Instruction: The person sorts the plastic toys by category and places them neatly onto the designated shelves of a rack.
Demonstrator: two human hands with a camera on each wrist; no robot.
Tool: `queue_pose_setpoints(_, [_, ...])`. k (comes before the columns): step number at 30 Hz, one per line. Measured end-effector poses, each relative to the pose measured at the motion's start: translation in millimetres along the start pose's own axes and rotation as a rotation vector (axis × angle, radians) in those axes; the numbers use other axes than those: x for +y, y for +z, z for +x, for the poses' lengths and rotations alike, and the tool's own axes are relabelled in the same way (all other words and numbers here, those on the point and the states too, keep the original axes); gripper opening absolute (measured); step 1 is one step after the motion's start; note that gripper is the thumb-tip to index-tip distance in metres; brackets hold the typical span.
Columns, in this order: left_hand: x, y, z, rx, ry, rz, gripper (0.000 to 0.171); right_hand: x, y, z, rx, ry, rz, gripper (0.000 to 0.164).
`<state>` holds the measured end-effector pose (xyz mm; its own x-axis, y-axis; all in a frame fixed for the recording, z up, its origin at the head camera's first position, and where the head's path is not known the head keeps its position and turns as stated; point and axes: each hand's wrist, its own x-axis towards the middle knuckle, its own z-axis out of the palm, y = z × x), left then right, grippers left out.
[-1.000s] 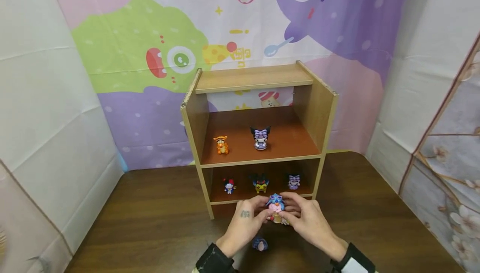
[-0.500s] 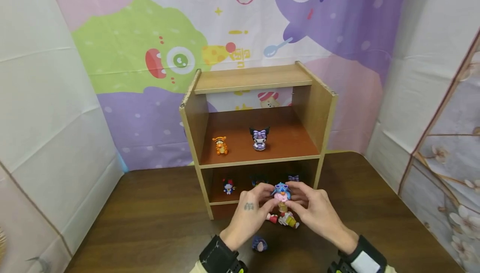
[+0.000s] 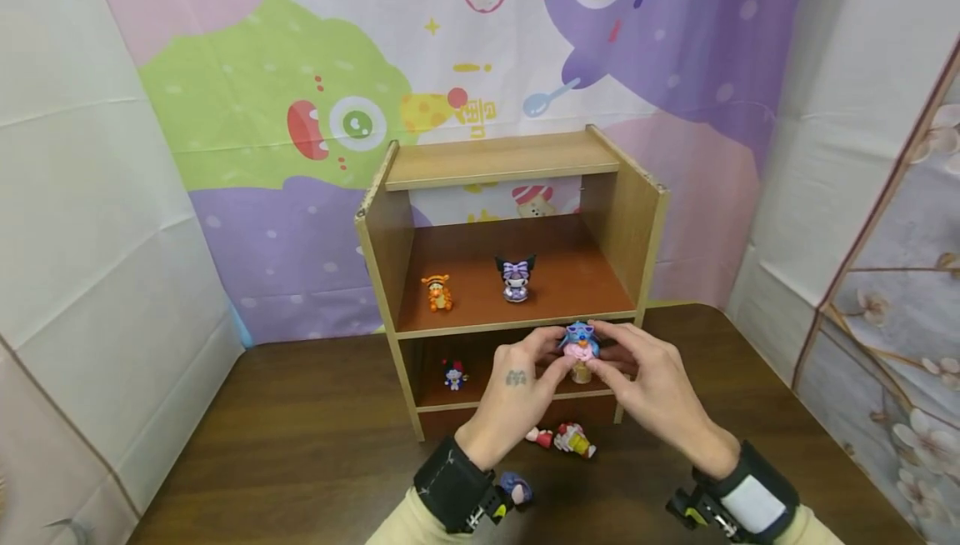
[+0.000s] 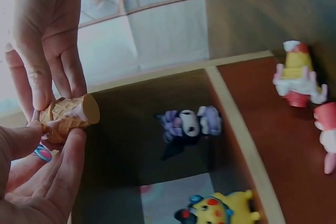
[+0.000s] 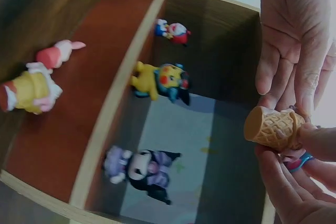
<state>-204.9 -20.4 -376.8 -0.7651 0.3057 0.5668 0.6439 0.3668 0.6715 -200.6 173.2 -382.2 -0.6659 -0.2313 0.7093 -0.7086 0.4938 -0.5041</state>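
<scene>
Both hands hold one small toy figurine [image 3: 580, 343], a blue character with purple glasses and pink frosting on an ice-cream-cone base. My left hand [image 3: 519, 387] pinches it from the left side, thumb in front. From the right, my right hand [image 3: 651, 374] pinches it between thumb and fingers. The figurine is upright in front of the shelf's lower opening. Its waffle-patterned cone base [image 4: 71, 115] sticks out below the fingers in the left wrist view. The hands cover part of the lower shelf in the head view.
The wooden shelf unit [image 3: 517, 328] stands on a brown table [image 3: 315, 445]. An orange tiger figurine [image 3: 437, 292] and a black-eared one [image 3: 516, 280] sit on its upper board. Lower down are a red-and-blue figurine [image 3: 453, 374], a yellow one [image 5: 160, 78] and a purple-bowed one [image 5: 140, 166]. Several figurines lie in front.
Both hands have lifted the figurine up and slightly right, from above the lying figurines to in front of the lower shelf opening. The figurines lying on the table have come into view beneath.
</scene>
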Motion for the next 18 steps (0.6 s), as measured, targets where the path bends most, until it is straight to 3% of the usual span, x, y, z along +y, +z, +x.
queue_pose_setpoints(10, [12.4,-5.9,20.2,0.051,-0.007,0.037,0.031,-7,-9,20,0.037,-0.061,-0.057,0.048])
queue_pose_setpoints(18, [19.8,-3.6,39.9,0.107,0.026,0.036,0.030,-9,-15,42,0.106,-0.031,-0.048,0.036])
